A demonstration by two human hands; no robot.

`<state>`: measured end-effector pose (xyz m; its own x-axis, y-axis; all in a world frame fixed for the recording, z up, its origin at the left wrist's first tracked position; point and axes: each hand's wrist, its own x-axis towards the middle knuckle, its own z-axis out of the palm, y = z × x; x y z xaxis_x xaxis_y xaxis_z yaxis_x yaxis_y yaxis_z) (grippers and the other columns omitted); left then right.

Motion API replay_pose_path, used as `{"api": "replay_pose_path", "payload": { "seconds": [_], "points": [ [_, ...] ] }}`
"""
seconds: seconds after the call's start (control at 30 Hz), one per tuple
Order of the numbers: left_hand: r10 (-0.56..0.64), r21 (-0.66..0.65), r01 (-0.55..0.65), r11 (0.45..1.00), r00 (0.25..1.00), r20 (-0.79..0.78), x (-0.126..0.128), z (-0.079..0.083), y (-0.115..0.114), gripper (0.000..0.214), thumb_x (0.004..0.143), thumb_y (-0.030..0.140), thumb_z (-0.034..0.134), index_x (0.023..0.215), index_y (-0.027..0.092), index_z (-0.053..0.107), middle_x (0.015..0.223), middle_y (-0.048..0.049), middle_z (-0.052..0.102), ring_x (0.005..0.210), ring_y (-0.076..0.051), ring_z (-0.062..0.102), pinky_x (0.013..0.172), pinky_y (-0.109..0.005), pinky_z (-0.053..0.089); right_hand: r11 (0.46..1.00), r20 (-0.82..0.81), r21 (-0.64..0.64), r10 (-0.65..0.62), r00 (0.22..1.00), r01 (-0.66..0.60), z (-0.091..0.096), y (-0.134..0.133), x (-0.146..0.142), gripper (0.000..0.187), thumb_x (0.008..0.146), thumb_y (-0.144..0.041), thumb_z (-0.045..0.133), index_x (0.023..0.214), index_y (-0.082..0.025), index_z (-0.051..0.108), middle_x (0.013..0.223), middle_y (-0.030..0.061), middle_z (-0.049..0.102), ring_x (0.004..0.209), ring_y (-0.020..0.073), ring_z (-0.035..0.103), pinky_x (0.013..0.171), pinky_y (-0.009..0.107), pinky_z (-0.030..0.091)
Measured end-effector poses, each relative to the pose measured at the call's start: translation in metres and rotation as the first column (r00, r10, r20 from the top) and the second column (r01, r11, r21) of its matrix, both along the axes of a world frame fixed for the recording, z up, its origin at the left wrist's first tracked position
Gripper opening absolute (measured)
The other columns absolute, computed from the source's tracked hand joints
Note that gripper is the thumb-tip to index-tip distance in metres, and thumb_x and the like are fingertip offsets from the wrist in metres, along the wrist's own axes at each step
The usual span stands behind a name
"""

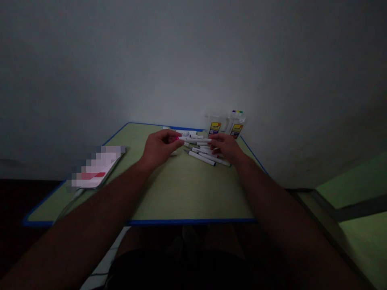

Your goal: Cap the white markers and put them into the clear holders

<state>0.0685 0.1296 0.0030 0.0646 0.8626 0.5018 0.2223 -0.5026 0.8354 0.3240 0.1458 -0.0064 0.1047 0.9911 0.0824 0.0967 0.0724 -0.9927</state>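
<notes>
Bare forearms (pixel 272 205) stretch over a pale green tabletop (pixel 193 193) edged in blue. Left-hand fingers (pixel 173 141) pinch the pink end of a white marker (pixel 196 140); the right hand (pixel 226 147) grips its other end, holding it level above loose markers (pixel 202 158). Behind stand two clear cases: the right case (pixel 239 119) holds markers with purple, yellow and green ends; the left case's (pixel 214 117) contents are unclear. Both bear yellow-and-dark labels (pixel 215 127), too small to read. A pixelated device (pixel 99 169) lies left, before a grey wall (pixel 181 60).
</notes>
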Motion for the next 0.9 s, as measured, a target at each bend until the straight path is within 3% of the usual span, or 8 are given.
{"api": "replay_pose_path", "payload": {
  "seconds": [0.23,0.47,0.67,0.8,0.9],
  "points": [
    [-0.021,0.039,0.021,0.999,1.0,0.001,0.005,-0.001,-0.003,0.027,0.068,0.031,0.079,0.092,0.018,0.078,0.067,0.0004,0.064,0.057,-0.011,0.051,0.054,-0.026,0.041,1.0,0.037,-0.017,0.002,0.999,-0.001,-0.009,0.006,0.006,0.021,0.072,-0.016,0.082,0.091,-0.02,0.074,0.072,0.0017,0.073,0.046,0.0087,0.057,0.035,0.018,0.043],
    [0.109,0.078,-0.096,0.992,0.974,-0.2,-0.002,-0.004,0.003,0.025,0.075,0.03,0.075,0.096,0.018,0.08,0.07,-0.0007,0.068,0.061,-0.013,0.056,0.061,-0.028,0.044,0.999,-0.053,0.048,0.01,0.999,-0.008,-0.002,0.003,0.005,0.015,0.074,-0.023,0.08,0.084,-0.016,0.071,0.072,0.0004,0.07,0.054,0.0088,0.059,0.044,0.02,0.05],
    [0.139,0.124,-0.103,0.987,0.935,-0.327,-0.006,-0.01,0.011,0.02,0.078,0.03,0.072,0.094,0.024,0.083,0.078,-0.0044,0.075,0.064,-0.017,0.06,0.064,-0.031,0.046,0.992,-0.125,0.127,0.004,0.992,0.012,0.007,0.001,0.004,0.032,0.071,-0.038,0.085,0.083,-0.017,0.065,0.068,-0.0025,0.066,0.055,0.0092,0.061,0.05,0.022,0.054],
    [0.143,0.158,-0.091,0.983,0.922,-0.359,-0.007,-0.012,0.013,0.021,0.08,0.028,0.068,0.094,0.026,0.083,0.087,-0.0068,0.078,0.071,-0.021,0.065,0.069,-0.033,0.048,0.974,-0.154,0.213,-0.051,0.987,0.083,0.022,0.002,0.011,0.034,0.07,-0.04,0.085,0.083,-0.017,0.064,0.066,-0.0025,0.065,0.056,0.0101,0.062,0.051,0.022,0.055],
    [0.173,0.161,-0.122,0.98,0.918,-0.358,-0.01,-0.011,0.015,0.02,0.079,0.027,0.068,0.093,0.025,0.083,0.084,-0.0072,0.078,0.07,-0.022,0.065,0.069,-0.034,0.049,0.932,-0.212,0.268,-0.189,0.959,0.243,0.038,0.004,0.024,0.026,0.073,-0.035,0.081,0.082,-0.017,0.064,0.064,-0.0033,0.063,0.052,0.0087,0.06,0.049,0.021,0.054]
  ]
}}
